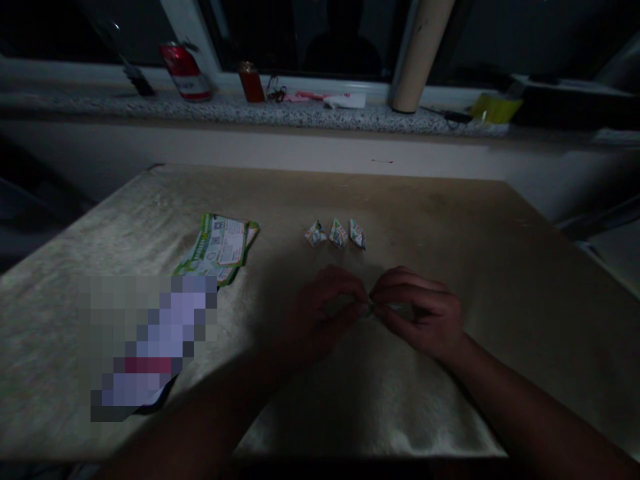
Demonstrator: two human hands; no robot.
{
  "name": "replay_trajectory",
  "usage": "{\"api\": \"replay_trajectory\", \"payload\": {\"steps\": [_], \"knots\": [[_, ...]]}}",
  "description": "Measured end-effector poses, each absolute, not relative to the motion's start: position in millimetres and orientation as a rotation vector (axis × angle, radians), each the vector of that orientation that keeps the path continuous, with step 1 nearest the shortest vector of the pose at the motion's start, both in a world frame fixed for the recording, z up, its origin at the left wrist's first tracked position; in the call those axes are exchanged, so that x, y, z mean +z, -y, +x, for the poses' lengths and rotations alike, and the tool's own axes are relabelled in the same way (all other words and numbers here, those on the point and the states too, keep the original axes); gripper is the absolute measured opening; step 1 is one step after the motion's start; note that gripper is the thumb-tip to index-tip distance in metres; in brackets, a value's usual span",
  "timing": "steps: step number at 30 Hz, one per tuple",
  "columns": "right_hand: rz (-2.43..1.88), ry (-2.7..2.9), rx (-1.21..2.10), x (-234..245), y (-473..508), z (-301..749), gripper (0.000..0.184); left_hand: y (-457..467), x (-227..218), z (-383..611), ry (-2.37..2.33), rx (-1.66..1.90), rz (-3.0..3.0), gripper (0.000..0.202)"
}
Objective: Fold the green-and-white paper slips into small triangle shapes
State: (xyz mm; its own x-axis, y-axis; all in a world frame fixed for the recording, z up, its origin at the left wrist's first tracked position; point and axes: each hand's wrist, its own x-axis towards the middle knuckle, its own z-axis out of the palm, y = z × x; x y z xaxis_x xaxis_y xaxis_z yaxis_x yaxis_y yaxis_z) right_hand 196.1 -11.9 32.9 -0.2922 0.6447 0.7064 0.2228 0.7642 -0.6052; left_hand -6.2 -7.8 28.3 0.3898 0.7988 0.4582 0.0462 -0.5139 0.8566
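Note:
My left hand (323,317) and my right hand (420,313) meet over the middle of the table (450,220), fingertips pinched together on a small pale strip of paper (373,308); most of it is hidden in the dim light. Just beyond my hands lie three small folded paper pieces (336,234) in a row. Left of them rests a green and white printed sheet (220,248).
A blurred flat object (150,347) lies at the front left of the table. On the stone windowsill (300,115) behind stand a red can (184,71), a red lighter (251,82), a cardboard tube (417,57) and a yellow packet (493,107).

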Motion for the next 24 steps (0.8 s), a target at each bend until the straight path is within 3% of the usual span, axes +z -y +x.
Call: {"api": "replay_trajectory", "payload": {"steps": [11,18,24], "knots": [[-0.869,1.763,0.699,29.3,11.2,203.9,0.005,2.8,20.0,-4.4,-0.985,1.096,1.413,0.018],[-1.124,1.845,0.919,19.5,2.6,207.7,0.018,-5.3,18.7,1.1,-1.106,0.920,1.171,0.021],[-1.064,2.160,0.664,10.1,-6.6,208.4,0.012,-12.3,13.4,-0.7,-1.281,0.771,1.377,0.015]]}}
